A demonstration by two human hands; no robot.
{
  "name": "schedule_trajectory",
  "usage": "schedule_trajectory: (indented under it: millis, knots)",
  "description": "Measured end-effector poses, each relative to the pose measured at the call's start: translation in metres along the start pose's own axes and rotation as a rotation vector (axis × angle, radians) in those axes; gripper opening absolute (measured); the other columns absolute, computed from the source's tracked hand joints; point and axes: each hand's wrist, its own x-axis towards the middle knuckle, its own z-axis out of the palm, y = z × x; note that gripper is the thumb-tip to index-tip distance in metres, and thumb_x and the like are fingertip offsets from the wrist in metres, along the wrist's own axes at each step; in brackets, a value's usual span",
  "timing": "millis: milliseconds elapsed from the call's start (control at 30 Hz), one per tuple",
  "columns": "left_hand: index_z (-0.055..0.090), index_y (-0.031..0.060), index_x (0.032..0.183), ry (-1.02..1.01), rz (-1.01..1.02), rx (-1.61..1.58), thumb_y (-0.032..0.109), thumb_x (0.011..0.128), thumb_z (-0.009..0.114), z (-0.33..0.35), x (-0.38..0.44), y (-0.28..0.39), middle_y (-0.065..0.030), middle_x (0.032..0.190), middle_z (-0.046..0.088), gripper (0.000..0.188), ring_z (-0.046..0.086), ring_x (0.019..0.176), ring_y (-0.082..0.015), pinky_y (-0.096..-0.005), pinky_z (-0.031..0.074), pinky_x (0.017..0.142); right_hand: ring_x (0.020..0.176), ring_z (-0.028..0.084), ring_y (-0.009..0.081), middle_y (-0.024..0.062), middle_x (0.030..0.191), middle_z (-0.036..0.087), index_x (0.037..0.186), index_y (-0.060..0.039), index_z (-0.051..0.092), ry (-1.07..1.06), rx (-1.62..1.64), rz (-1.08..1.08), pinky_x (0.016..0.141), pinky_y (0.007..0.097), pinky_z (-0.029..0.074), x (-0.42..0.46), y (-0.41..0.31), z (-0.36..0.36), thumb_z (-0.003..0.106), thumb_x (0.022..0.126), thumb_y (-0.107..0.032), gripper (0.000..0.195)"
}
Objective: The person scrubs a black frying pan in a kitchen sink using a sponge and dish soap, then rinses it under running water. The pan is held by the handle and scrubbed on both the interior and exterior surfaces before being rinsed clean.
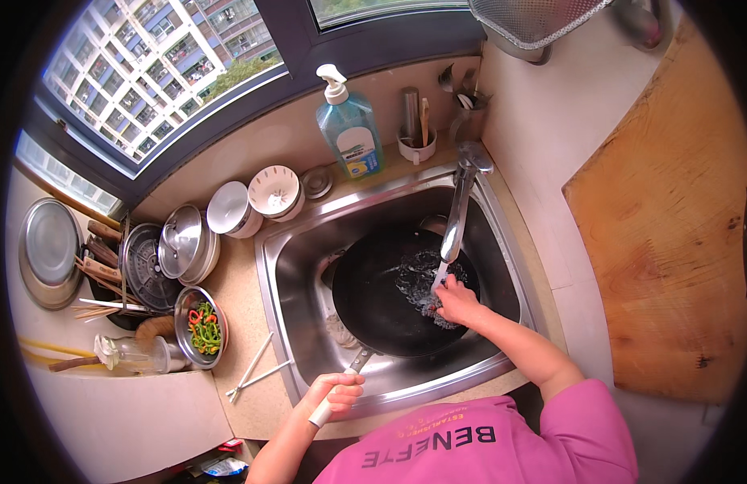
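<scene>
My left hand (337, 393) is closed round the pale handle (319, 416) of a black frying pan (373, 290). The pan rests tilted inside a stainless steel sink (404, 392). Water runs from the chrome faucet (455, 230) into the pan, where it splashes and pools. My right hand (459, 304) reaches into the pan at the stream, fingers bent down towards its surface. A small reddish bit shows by the fingertips; whether the hand holds something is hidden by the water and fingers.
Left of the sink are chopsticks (249, 372), a steel bowl of sliced peppers (178, 323), white bowls (228, 209) and a lidded pot (180, 233). A soap pump bottle (349, 121) and a utensil cup (417, 148) stand behind. A wooden board (670, 260) is at right.
</scene>
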Motion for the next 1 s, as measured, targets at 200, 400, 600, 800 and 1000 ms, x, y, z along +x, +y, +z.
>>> schedule_trajectory:
  millis: [200,400,600,800,1000]
  knots:
    - [0.049,-0.0018,0.105,0.141,0.181,0.274,0.010,0.091,0.048,-0.024,0.012,-0.009,-0.0011,0.063,0.039,0.018,0.035,0.042,-0.0067,-0.0234,0.032,0.035,0.086,0.057,0.0244,0.0102,0.097,0.048,0.096,-0.0063,0.053,0.195,-0.393,0.254,0.062,0.0334,0.056,0.045,0.042,0.036,0.057,0.080,-0.014,0.019]
    - [0.046,-0.0031,0.107,0.111,0.191,0.132,0.009,0.091,0.048,-0.023,0.010,-0.004,-0.0009,0.063,0.038,0.020,0.036,0.042,-0.0067,-0.0237,0.032,0.034,0.098,0.049,0.0426,0.0213,0.106,0.045,0.104,-0.0016,0.046,0.552,0.290,0.370,0.082,0.0466,0.043,0.133,-0.001,0.058,0.061,0.077,-0.006,0.031]
    - [0.046,-0.0038,0.107,0.060,0.169,0.060,0.008,0.090,0.048,-0.015,0.009,0.004,-0.0017,0.063,0.039,0.021,0.037,0.042,-0.0075,-0.0243,0.033,0.034,0.102,0.047,0.0405,0.0214,0.108,0.044,0.109,-0.0037,0.045,0.386,0.947,0.147,0.090,0.0425,0.040,0.169,-0.116,0.091,0.060,0.072,-0.004,0.040]
    - [0.048,-0.0030,0.106,0.145,0.179,0.156,0.008,0.091,0.047,-0.010,0.008,0.003,-0.0012,0.061,0.039,0.019,0.036,0.040,-0.0076,-0.0249,0.033,0.034,0.098,0.050,0.0329,0.0137,0.099,0.049,0.100,-0.0097,0.053,-0.502,0.656,-0.545,0.083,0.0401,0.043,0.039,-0.057,0.031,0.061,0.069,-0.006,0.032]
    - [0.050,-0.0026,0.106,0.189,0.199,0.227,0.008,0.092,0.047,-0.008,0.011,0.002,-0.0015,0.060,0.040,0.018,0.036,0.039,-0.0077,-0.0240,0.032,0.033,0.097,0.052,0.0353,0.0143,0.099,0.050,0.098,-0.0109,0.054,0.125,0.168,-0.036,0.077,0.0449,0.045,0.067,0.047,0.034,0.066,0.066,-0.005,0.035]
